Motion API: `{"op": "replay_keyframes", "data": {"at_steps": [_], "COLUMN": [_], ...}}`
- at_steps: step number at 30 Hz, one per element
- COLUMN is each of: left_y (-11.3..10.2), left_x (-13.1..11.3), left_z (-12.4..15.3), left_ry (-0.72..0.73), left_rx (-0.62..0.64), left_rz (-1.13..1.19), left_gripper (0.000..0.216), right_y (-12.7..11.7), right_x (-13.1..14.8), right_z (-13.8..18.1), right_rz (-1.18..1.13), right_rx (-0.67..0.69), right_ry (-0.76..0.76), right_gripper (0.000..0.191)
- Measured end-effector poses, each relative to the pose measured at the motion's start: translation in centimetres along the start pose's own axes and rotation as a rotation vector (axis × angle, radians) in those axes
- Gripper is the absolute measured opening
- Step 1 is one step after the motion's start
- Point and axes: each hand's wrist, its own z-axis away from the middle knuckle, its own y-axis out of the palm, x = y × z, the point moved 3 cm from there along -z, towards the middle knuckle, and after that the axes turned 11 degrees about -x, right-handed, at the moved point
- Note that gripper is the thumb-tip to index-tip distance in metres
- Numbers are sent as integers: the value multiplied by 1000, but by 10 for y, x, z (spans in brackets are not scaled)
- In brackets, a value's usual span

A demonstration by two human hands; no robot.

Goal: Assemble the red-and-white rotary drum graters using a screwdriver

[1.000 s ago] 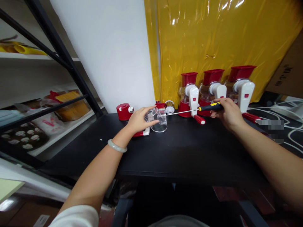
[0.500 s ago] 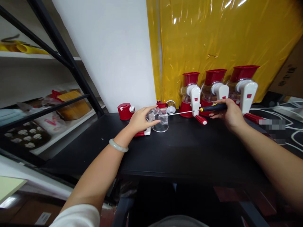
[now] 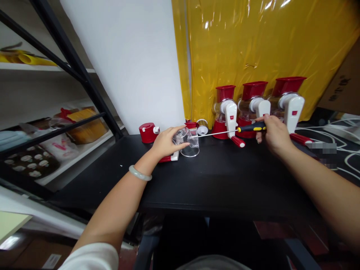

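My left hand point(image 3: 168, 141) is closed around a clear plastic housing point(image 3: 191, 148) on the black tabletop, thumb in front and fingers over its top. In my right hand point(image 3: 274, 133) is a screwdriver point(image 3: 251, 128) with a black and yellow handle. Its long metal shaft points left, and the tip meets the housing's upper right side; the exact contact point is too small to make out. Beside my left hand stands a red base part point(image 3: 147, 132) with a white knob. A white and red crank handle point(image 3: 171, 157) lies partly under that hand. Behind the housing rests a grater drum point(image 3: 202, 127).
Three red and white rotary graters point(image 3: 231, 112) stand in a row at the back right, before a yellow plastic-wrapped panel point(image 3: 253, 45). White cables point(image 3: 345, 131) lie at the far right. A metal-framed shelf point(image 3: 87, 86) with bags is on the left.
The screwdriver handle has turned, so its yellow stripe now shows. My right fingers have shifted on the handle. My left hand keeps its hold on the clear housing.
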Motion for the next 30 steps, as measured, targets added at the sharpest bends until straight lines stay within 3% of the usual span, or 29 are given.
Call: {"op": "replay_keyframes", "data": {"at_steps": [4,10,14,20,26,30], "left_y": [0,0,0,1,0,0], "left_x": [0,0,0,1,0,0], "left_z": [0,0,1,0,1,1], "left_ry": [6,-6,-3,-1,-5,-4], "left_rx": [5,2,-3,-2,3,5], "left_rz": [3,9,9,-3,-6,7], "left_gripper": [67,66,66,67,67,66], "right_y": [0,3,3,4,2,1], "right_x": [-1,1,3,3,2,1], "right_z": [1,-1,0,2,2,2], "right_rz": [0,-66,-71,-65,-32,-22], "right_rx": [-16,9,-15,-14,12,13], "right_ry": [63,126,133,100,-5,8], "right_gripper": [36,17,20,7,29,29]}}
